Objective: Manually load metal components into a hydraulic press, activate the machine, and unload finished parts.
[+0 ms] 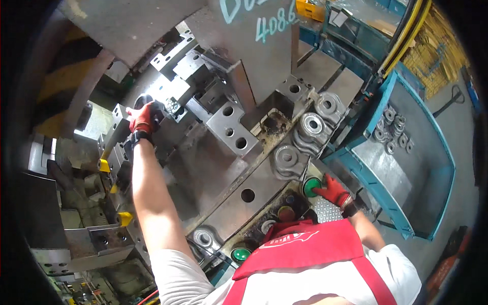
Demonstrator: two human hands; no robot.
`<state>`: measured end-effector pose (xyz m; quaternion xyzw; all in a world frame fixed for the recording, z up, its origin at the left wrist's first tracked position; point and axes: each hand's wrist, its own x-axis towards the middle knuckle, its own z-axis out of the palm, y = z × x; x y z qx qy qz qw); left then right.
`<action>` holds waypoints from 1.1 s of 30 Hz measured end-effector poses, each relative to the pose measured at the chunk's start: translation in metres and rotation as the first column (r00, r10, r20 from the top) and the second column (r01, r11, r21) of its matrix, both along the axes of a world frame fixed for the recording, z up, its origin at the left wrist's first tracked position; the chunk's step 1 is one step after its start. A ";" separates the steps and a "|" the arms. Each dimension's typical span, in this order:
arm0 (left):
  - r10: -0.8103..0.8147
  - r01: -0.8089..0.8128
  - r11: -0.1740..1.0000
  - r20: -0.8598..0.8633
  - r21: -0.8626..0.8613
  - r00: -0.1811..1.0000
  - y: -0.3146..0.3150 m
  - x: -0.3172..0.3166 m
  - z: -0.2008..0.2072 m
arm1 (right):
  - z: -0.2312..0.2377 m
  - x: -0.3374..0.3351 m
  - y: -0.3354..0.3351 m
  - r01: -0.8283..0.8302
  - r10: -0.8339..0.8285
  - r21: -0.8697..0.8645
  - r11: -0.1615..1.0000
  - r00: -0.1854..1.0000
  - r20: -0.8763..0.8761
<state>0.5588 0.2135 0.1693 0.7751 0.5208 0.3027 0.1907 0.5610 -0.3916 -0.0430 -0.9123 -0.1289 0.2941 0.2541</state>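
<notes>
Metal ring part (144, 99) sits at the far left of the press die (223, 168), up and left of our body, seated among the stepped steel blocks (178, 66). Our left hand (144, 119), in a red glove, is stretched out to it with the arm nearly straight; the fingers curl over the part's near edge, so we note the grip as clenched on it, though the glove hides the fingertips and we cannot tell how firm the hold is. The part is round, so we see no long axis; it lies just beyond the knuckles, away from us.

Our right hand (333, 190), also gloved red, is well apart, low on the right. Its fingers are extended and press on the green push button (311, 186); nothing is held, grip released and flat.

Around: a row of three forged ring pieces (310, 127) lies diagonally along the right edge of the die, just above the right hand. A second green button (240, 254) sits near our chest. A blue bin (437, 183) on the right holds more ring pieces (391, 129). Yellow tabs (104, 165) mark the left fixtures. The steel blocks crowd closely around the left hand on its upper and right sides.
</notes>
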 end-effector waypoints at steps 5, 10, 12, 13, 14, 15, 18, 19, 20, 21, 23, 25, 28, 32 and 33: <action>-0.331 0.304 0.944 0.347 0.132 0.877 0.014 -0.087 -0.008 | 0.064 0.008 0.036 -0.111 0.076 0.421 0.900 0.992 0.099; -0.306 0.271 0.950 0.299 0.154 0.904 -0.172 -0.163 0.041 | 0.046 0.020 0.091 -0.433 0.249 0.105 0.895 0.682 0.688; -0.257 0.235 0.966 0.328 0.106 0.909 -0.227 -0.210 0.041 | 0.026 0.019 0.109 -0.435 0.459 -0.237 0.869 0.527 0.715; -0.216 0.214 0.976 0.337 0.044 0.916 -0.252 -0.234 0.039 | 0.021 0.018 0.114 -0.458 0.469 -0.231 0.858 0.518 0.716; -0.225 0.224 0.974 0.356 0.043 0.907 -0.270 -0.256 0.032 | 0.013 0.018 0.115 -0.471 0.473 -0.226 0.853 0.513 0.716; -0.245 0.247 0.968 0.377 0.043 0.893 -0.287 -0.275 0.027 | 0.008 0.018 0.116 -0.471 0.472 -0.224 0.853 0.515 0.716; -0.040 0.152 0.962 0.429 -0.229 0.902 -0.333 -0.321 -0.004 | 0.008 0.013 0.117 -0.530 0.511 -0.230 0.816 0.477 0.715; 0.002 0.145 0.958 0.515 -0.246 0.857 -0.341 -0.335 -0.027 | 0.010 0.011 0.120 -0.502 0.472 -0.189 0.844 0.529 0.705; 0.048 0.051 0.970 0.389 -0.239 0.920 -0.347 -0.347 -0.041 | 0.014 0.011 0.122 -0.470 0.433 -0.152 0.869 0.576 0.694; 0.099 -0.040 0.974 0.261 -0.222 0.960 -0.350 -0.356 -0.052 | 0.016 0.012 0.123 -0.433 0.391 -0.119 0.894 0.619 0.682; 0.212 -0.216 0.946 -0.043 -0.240 0.976 -0.348 -0.360 -0.069 | 0.010 0.027 0.125 -0.412 0.412 -0.140 0.900 0.703 0.580; 0.247 -0.300 0.927 -0.236 -0.225 0.940 -0.340 -0.360 -0.089 | 0.027 0.032 0.132 -0.414 0.452 -0.184 0.892 0.791 0.413; 0.212 -0.293 0.934 -0.343 -0.206 0.915 -0.324 -0.356 -0.118 | 0.029 0.042 0.135 -0.454 0.484 -0.173 0.874 0.780 0.396; 0.221 -0.330 0.929 -0.464 -0.166 0.857 -0.310 -0.349 -0.161 | 0.014 0.064 0.125 -0.413 0.351 0.161 0.897 0.883 0.311; 0.228 -0.341 0.924 -0.465 -0.175 0.855 -0.308 -0.349 -0.168 | 0.005 0.071 0.121 -0.396 0.321 0.241 0.886 0.899 0.297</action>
